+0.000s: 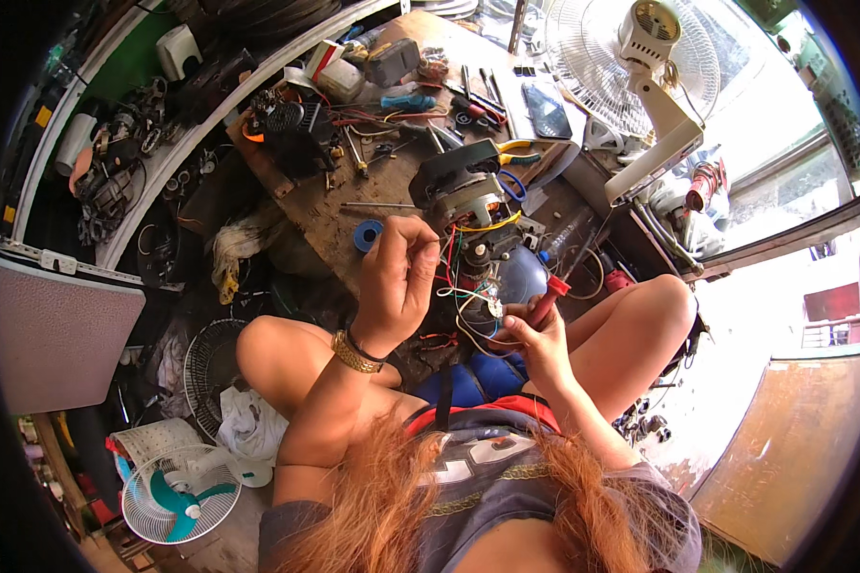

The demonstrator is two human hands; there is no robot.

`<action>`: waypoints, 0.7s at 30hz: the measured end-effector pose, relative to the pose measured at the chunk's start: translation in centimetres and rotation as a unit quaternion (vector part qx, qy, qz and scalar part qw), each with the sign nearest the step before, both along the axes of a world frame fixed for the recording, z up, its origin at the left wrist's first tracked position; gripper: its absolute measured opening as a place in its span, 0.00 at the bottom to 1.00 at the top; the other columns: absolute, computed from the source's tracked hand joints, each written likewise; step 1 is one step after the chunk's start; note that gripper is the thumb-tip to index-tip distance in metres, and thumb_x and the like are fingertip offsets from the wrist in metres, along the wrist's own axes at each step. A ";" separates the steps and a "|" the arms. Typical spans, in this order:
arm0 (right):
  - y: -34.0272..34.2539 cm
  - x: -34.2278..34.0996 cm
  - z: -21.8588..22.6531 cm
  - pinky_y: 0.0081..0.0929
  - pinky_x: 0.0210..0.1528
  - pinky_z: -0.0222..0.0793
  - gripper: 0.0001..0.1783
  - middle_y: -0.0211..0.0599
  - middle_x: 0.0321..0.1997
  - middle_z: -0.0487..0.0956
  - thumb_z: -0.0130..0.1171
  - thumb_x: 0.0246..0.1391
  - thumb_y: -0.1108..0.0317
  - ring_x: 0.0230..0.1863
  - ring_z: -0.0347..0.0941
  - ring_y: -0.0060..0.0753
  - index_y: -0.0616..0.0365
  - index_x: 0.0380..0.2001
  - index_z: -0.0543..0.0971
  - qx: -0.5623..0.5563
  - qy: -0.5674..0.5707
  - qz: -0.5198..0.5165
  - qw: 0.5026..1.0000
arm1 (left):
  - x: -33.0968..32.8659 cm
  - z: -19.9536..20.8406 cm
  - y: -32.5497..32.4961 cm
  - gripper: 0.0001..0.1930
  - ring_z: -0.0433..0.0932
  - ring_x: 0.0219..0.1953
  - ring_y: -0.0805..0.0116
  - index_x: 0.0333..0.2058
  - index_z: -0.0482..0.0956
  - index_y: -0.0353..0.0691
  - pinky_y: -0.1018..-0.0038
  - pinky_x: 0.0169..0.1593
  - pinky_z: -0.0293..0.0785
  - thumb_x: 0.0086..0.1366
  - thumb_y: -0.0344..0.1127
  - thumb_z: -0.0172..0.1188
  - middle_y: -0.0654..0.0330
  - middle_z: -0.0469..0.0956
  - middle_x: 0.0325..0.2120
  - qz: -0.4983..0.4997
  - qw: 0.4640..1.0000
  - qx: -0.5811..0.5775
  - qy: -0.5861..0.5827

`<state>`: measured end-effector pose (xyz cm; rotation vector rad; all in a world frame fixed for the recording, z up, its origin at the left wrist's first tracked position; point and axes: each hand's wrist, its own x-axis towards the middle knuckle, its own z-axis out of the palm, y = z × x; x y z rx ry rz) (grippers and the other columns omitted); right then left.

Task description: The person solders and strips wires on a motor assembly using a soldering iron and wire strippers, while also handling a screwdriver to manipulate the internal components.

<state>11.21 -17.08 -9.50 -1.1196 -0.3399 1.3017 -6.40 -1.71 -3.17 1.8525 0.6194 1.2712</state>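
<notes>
My left hand (403,272) is raised in front of the bench, its fingers curled into a pinch; whatever they may hold is too small to make out. My right hand (537,336) is closed around a tool with a red handle (548,300), whose working end I cannot see clearly. Close to those fingers is a small round part with thin wires (494,307). Green, white, red and yellow wires run from it up to an electric fan motor (470,202) with a black housing at the bench edge. Just beyond my left hand lies a blue spool (367,235).
The wooden bench (320,215) carries a screwdriver (355,153), yellow-handled pliers (518,153), a phone (547,110) and loose parts. A white fan (652,57) stands at the far right. A small fan with teal blades (186,498) sits lower left. Pliers (438,341) lie between my legs.
</notes>
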 end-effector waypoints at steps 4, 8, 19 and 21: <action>1.3 0.6 0.7 0.32 0.36 0.85 0.26 0.49 0.45 0.80 0.68 0.51 0.83 0.37 0.83 0.38 0.52 0.42 0.61 0.106 -0.100 -0.064 0.987 | 0.2 0.8 -0.5 0.04 0.74 0.30 0.73 0.40 0.69 0.36 0.77 0.36 0.72 0.74 0.29 0.52 0.59 0.75 0.30 -0.018 1.000 -0.008 -0.003; 4.4 2.0 7.1 0.24 0.25 0.80 0.26 0.44 0.44 0.78 0.67 0.51 0.82 0.30 0.80 0.30 0.54 0.43 0.61 0.093 -0.222 -0.018 0.970 | 0.5 1.4 -1.0 0.02 0.78 0.37 0.72 0.42 0.67 0.36 0.77 0.43 0.76 0.75 0.28 0.49 0.54 0.79 0.37 -0.049 0.999 -0.006 -0.020; 9.2 3.0 7.7 0.21 0.39 0.78 0.23 0.38 0.41 0.80 0.66 0.54 0.81 0.39 0.80 0.26 0.53 0.42 0.62 0.119 -0.260 0.020 0.958 | 1.4 0.6 -1.7 0.04 0.85 0.44 0.62 0.42 0.69 0.34 0.71 0.49 0.79 0.75 0.28 0.51 0.48 0.84 0.42 -0.028 0.999 -0.019 0.008; 9.2 3.1 7.6 0.21 0.40 0.78 0.24 0.38 0.41 0.80 0.66 0.54 0.81 0.41 0.80 0.26 0.53 0.42 0.62 0.131 -0.255 0.021 0.958 | 1.5 0.7 -1.7 0.04 0.83 0.47 0.62 0.42 0.68 0.33 0.69 0.52 0.78 0.75 0.28 0.50 0.46 0.83 0.43 -0.035 0.999 -0.030 0.013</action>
